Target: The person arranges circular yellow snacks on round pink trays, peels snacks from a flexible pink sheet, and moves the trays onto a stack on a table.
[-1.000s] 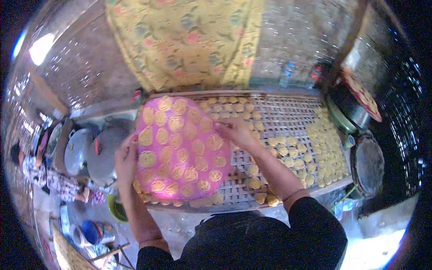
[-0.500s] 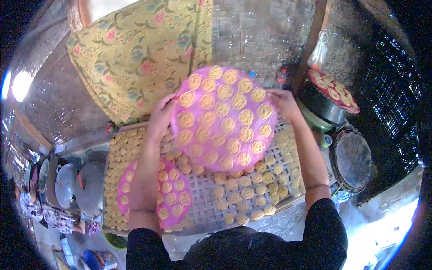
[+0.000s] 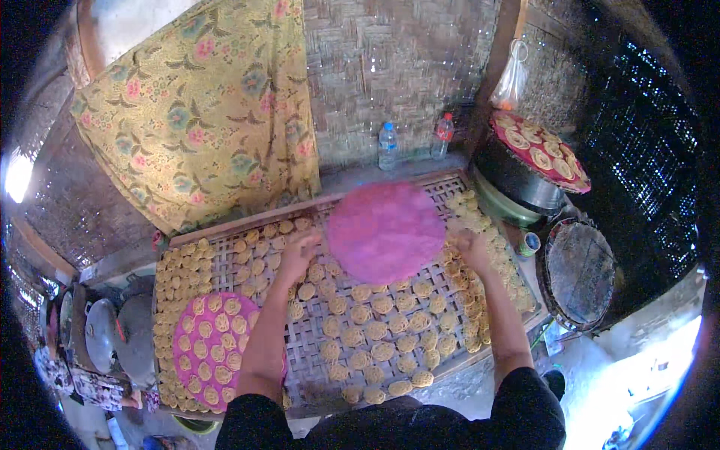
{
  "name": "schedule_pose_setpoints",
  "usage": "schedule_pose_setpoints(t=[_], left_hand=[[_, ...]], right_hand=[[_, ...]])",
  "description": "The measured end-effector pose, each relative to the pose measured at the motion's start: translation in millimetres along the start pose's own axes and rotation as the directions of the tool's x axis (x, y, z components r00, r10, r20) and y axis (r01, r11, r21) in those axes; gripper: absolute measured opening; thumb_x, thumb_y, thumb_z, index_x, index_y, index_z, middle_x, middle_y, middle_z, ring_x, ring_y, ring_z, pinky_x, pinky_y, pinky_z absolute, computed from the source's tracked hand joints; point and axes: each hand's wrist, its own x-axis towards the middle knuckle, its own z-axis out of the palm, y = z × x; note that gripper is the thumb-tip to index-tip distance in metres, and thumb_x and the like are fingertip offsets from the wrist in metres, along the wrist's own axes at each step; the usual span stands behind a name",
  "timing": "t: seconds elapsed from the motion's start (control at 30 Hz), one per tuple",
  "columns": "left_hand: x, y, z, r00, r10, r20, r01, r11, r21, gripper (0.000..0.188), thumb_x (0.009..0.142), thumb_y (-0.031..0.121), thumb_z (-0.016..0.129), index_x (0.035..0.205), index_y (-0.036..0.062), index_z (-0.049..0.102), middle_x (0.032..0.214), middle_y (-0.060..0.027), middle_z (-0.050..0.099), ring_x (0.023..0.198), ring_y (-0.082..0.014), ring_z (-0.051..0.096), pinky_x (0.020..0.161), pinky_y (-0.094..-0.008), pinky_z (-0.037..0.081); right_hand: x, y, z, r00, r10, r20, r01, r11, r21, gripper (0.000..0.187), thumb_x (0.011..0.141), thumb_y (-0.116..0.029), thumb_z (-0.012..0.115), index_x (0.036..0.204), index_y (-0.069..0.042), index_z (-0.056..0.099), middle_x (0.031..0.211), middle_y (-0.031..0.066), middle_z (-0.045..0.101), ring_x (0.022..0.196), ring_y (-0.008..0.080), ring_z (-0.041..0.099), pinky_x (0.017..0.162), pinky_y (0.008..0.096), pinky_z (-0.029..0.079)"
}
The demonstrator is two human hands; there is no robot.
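Observation:
A round pink sheet (image 3: pixel 386 234) lies with its bare side up over the far middle of a woven rack (image 3: pixel 304 360), slightly blurred. Just off its left edge is my left hand (image 3: pixel 300 257), fingers loosely stretched and empty. My right hand (image 3: pixel 469 249) is off the right edge, also open, its fingertips smeared by motion. Noodle nests (image 3: pixel 382 330) in pale yellow rows cover the rack in front of the sheet. Whatever lies beneath the sheet is hidden. A second pink round (image 3: pixel 196 367), dotted with nests, rests at the rack's near left, partly behind my left forearm.
Two plastic bottles, one blue-capped (image 3: pixel 388 148) and one red-capped (image 3: pixel 442 137), stand by the woven wall. At right are a large pot (image 3: pixel 525 176) topped by a nest-covered red round (image 3: pixel 540 150) and a dark round lid (image 3: pixel 579 271). Floral cloth (image 3: pixel 202 120) hangs at left.
The pink round, held up with nests facing me, has been turned over and lowered onto the rack. Both hands have come down and released its edges. My view has shifted slightly.

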Motion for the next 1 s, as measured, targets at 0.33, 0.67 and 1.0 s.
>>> schedule_pose_setpoints(t=[0.33,0.67,1.0], left_hand=[[-133,22,-80,0.917,-0.331,-0.223,0.258,0.918,-0.300,0.033,0.086,-0.004,0.052,0.119,0.0027,0.057,0.127,-0.0089,0.055,0.110,-0.0200,0.056,0.095,-0.0312,0.042],[-231,60,-129,0.845,-0.337,-0.416,0.336,0.939,-0.079,0.031,0.087,0.011,0.054,0.117,0.0026,0.060,0.121,-0.0120,0.060,0.118,-0.0231,0.051,0.103,-0.0355,0.035],[-263,73,-140,0.786,-0.410,-0.463,0.394,0.909,-0.136,0.031,0.090,0.017,0.056,0.115,-0.0010,0.060,0.117,-0.0131,0.061,0.115,-0.0234,0.053,0.101,-0.0345,0.036]], right_hand=[[-20,-86,98,0.918,-0.236,0.320,0.300,0.939,-0.168,0.028,0.077,-0.032,0.064,0.094,-0.010,0.067,0.105,0.0113,0.063,0.100,0.0302,0.058,0.090,0.0440,0.043],[-20,-171,160,0.762,-0.151,0.629,0.521,0.720,-0.459,0.020,0.079,-0.025,0.059,0.092,-0.010,0.062,0.094,0.0081,0.064,0.098,0.0272,0.059,0.090,0.0488,0.040],[29,-101,148,0.900,0.066,0.431,-0.027,0.995,-0.094,0.029,0.081,-0.032,0.057,0.085,-0.004,0.064,0.078,0.0192,0.065,0.076,0.0356,0.064,0.068,0.0457,0.050]])
